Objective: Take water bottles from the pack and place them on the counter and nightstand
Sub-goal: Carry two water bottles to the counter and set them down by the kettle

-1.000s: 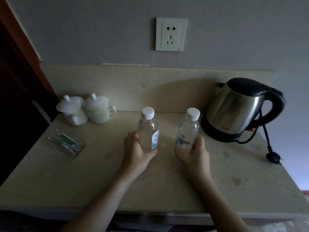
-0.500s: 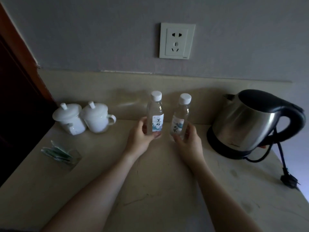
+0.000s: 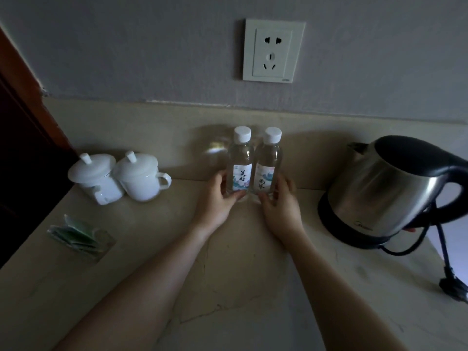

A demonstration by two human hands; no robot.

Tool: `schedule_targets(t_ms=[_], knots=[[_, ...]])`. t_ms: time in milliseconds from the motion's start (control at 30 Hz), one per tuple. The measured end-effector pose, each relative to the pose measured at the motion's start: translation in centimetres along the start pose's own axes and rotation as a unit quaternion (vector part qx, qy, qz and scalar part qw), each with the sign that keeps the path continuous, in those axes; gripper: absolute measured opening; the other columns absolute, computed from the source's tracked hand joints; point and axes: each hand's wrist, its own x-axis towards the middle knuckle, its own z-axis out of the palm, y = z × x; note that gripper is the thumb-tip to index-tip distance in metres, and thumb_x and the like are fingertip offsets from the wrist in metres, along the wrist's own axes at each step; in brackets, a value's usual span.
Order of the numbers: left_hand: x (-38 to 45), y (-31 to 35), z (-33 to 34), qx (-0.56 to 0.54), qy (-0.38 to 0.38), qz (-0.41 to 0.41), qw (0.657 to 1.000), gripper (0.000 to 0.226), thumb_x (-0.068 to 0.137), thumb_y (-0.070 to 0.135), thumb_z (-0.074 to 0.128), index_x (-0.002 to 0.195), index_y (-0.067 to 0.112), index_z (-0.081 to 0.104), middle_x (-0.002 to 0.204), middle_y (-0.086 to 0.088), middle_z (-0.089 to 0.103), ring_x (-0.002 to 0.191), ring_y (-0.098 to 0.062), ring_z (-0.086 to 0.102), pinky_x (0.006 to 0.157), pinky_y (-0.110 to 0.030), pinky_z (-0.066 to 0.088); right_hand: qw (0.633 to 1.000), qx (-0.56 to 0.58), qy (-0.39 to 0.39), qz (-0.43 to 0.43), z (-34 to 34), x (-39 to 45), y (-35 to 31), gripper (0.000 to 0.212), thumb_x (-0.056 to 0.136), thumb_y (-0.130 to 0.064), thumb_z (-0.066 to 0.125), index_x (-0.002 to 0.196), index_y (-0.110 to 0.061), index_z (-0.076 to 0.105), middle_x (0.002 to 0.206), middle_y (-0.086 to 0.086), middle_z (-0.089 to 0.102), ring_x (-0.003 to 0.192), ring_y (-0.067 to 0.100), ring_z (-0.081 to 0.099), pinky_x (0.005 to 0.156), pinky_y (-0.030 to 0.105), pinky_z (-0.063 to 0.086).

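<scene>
Far left, two white lidded cups (image 3: 119, 177) are sitting against the backsplash; nearer us a small clear tray of sachets (image 3: 79, 236) is lying on the counter (image 3: 228, 287). Neither belongs to the task.

Centre: we are holding two water bottles upright at the back of the counter, side by side and touching or very nearly so, labels facing us. Our left hand (image 3: 217, 201) is curling thumb and fingers round the lower part of the left bottle (image 3: 240, 163). Our right hand (image 3: 279, 202) is doing the same on the right bottle (image 3: 268, 164). Both bases seem to be resting on the stone, though our fingers are hiding the contact.

Right: a steel kettle (image 3: 390, 191) is standing well apart from the bottles, its cord trailing off the edge.

Judgement: the counter half is looking nearly done, only letting go is left. The pack and the nightstand are not showing here, so that part we are counting as still to do.
</scene>
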Motion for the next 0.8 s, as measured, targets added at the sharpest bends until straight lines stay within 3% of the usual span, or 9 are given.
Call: schedule_targets(t_ms=[233, 367, 533, 600, 700, 800], knots=[[-0.1, -0.2, 0.0, -0.007, -0.012, 0.004, 1.0, 0.049, 0.081, 0.019, 0.08, 0.123, 0.018, 0.055, 0.112, 0.003, 0.07, 0.103, -0.01, 0.068, 0.095, -0.039, 0.054, 1.0, -0.007, -0.015, -0.013, -0.2, 0.3, 0.1, 0.046, 0.09, -0.015, 0.064, 0.134, -0.014, 0.05, 0.128, 0.004, 0.054, 0.108, 0.019, 0.058, 0.082, 0.024, 0.042], [-0.3, -0.2, -0.1, 0.017, -0.019, 0.006, 1.0, 0.051, 0.075, 0.044, 0.073, 0.12, 0.029, 0.054, 0.113, 0.008, 0.069, 0.105, -0.008, 0.067, 0.095, -0.041, 0.054, 1.0, -0.006, -0.023, -0.008, -0.4, 0.2, 0.1, 0.044, 0.091, -0.014, 0.062, 0.133, -0.016, 0.05, 0.125, 0.002, 0.053, 0.102, 0.013, 0.055, 0.076, 0.021, 0.036], [-1.3, 0.5, 0.3, 0.047, -0.008, -0.011, 0.999, 0.062, 0.081, 0.035, 0.076, 0.133, 0.02, 0.046, 0.126, 0.002, 0.065, 0.116, -0.011, 0.062, 0.103, -0.041, 0.049, 1.0, 0.019, -0.016, 0.009, -0.4, -0.1, 0.0, 0.044, 0.089, -0.019, 0.066, 0.13, -0.013, 0.051, 0.122, 0.005, 0.057, 0.108, 0.021, 0.057, 0.081, 0.024, 0.039], [-3.0, 1.3, -0.1, 0.081, 0.046, -0.001, 0.996, 0.074, 0.081, 0.038, 0.077, 0.141, 0.012, 0.042, 0.134, -0.005, 0.059, 0.122, -0.016, 0.057, 0.106, -0.037, 0.046, 0.996, 0.047, 0.044, 0.056, -0.7, -1.5, -0.3, 0.051, 0.089, -0.023, 0.068, 0.135, -0.01, 0.05, 0.123, 0.005, 0.059, 0.111, 0.02, 0.058, 0.092, 0.032, 0.046], [-6.4, 3.7, -3.0, 0.085, 0.14, 0.098, 0.982, 0.054, 0.08, 0.038, 0.069, 0.125, 0.011, 0.058, 0.113, -0.004, 0.064, 0.103, -0.016, 0.064, 0.087, -0.037, 0.057, 0.986, 0.076, 0.149, 0.022, -0.5, -4.7, -2.4, 0.037, 0.09, -0.018, 0.063, 0.126, -0.011, 0.059, 0.113, 0.007, 0.066, 0.103, 0.025, 0.065, 0.091, 0.047, 0.053], [-9.5, 6.5, -8.8, 0.164, 0.214, 0.195, 0.943, 0.024, 0.082, 0.025, 0.068, 0.102, 0.011, 0.067, 0.094, -0.001, 0.067, 0.085, -0.016, 0.064, 0.068, -0.034, 0.056, 0.987, 0.128, 0.087, -0.042, 1.8, -6.7, -8.2, 0.017, 0.09, -0.017, 0.062, 0.107, -0.017, 0.066, 0.084, -0.004, 0.066, 0.078, 0.018, 0.066, 0.078, 0.04, 0.056]])
